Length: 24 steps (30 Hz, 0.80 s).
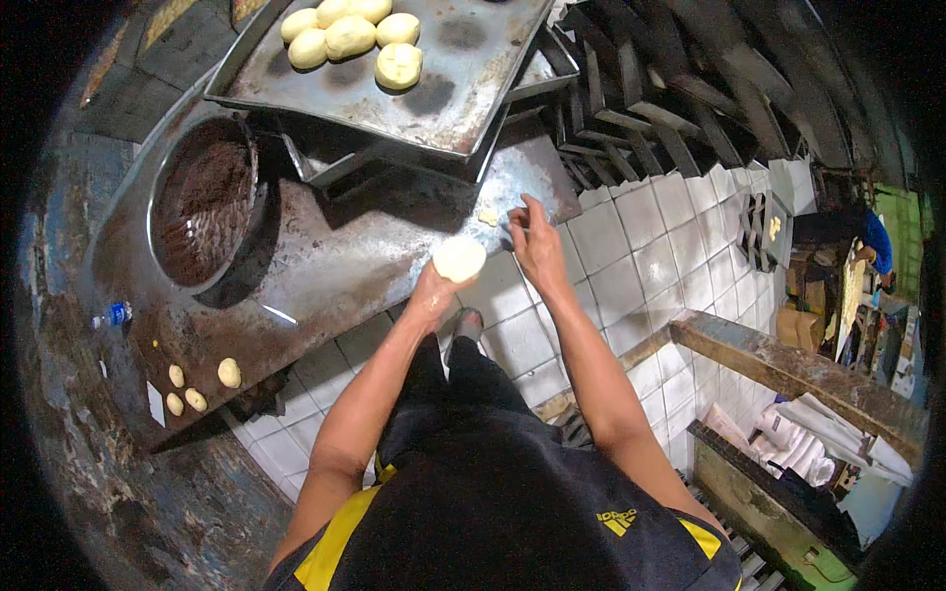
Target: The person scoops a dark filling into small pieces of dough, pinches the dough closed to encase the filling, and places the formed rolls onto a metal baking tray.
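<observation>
A round, pale piece of dough (460, 259) rests in my left hand (431, 295), over the near edge of the metal table (325, 266). My right hand (537, 248) is just right of it, fingers apart and partly bent, with nothing seen in them. On the tabletop between the two hands lies a small scrap of dough (487, 216). Beyond my hands, a large metal baking tray (434, 94) holds several dough balls (351, 37) near its far left. To the left stands a round metal basin (153, 212) with dark brown crumbly filling (212, 182).
More trays (340, 167) sit under the top one. Several small dough pieces (230, 372) and a plastic bottle (116, 314) lie at the left. Dark metal trays (650, 108) stand in rows at the far right. A wooden beam (788, 364) and another person (872, 246) are at the right.
</observation>
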Available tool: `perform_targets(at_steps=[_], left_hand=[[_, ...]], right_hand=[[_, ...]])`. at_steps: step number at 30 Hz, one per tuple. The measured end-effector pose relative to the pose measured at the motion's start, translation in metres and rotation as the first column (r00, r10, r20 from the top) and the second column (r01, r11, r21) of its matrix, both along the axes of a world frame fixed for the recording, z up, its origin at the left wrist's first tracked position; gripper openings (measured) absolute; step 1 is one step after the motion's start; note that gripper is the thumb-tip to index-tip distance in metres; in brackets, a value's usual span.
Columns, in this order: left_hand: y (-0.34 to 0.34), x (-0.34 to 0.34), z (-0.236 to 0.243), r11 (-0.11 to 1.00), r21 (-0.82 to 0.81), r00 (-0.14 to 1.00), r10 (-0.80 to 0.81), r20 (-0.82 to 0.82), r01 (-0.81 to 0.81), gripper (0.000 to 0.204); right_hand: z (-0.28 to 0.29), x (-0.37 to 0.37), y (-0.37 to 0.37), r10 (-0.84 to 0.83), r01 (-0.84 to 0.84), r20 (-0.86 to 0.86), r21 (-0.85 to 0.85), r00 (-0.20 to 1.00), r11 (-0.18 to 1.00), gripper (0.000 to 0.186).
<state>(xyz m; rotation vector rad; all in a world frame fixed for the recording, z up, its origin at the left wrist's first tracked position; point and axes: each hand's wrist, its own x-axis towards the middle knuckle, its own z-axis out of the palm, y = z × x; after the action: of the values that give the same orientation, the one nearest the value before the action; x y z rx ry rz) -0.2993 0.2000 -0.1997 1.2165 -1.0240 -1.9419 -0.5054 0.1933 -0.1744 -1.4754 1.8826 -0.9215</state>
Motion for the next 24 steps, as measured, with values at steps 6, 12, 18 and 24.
perform_targets(at_steps=[6,12,18,24], left_hand=[[-0.064,-0.045,-0.020,0.991,0.134,0.976,0.037,-0.216,-0.008,0.045],[-0.068,-0.066,-0.035,0.993,0.017,0.988,-0.119,0.094,0.118,0.040],[-0.060,-0.078,-0.043,0.869,-0.480,0.988,-0.060,0.140,0.121,0.050],[-0.031,-0.057,0.097,0.949,-0.100,0.945,-0.308,-0.109,0.297,0.039]], right_hand=[[-0.044,0.009,-0.021,0.123,-0.124,-0.180,0.003,0.976,0.992,0.061],[-0.012,-0.045,0.039,0.290,-0.194,-0.138,0.474,0.947,0.859,0.067],[0.058,-0.034,0.047,0.035,0.077,0.581,-0.167,0.813,0.983,0.069],[0.102,0.005,0.036,0.116,-0.125,-0.100,-0.082,0.988,0.989,0.063]])
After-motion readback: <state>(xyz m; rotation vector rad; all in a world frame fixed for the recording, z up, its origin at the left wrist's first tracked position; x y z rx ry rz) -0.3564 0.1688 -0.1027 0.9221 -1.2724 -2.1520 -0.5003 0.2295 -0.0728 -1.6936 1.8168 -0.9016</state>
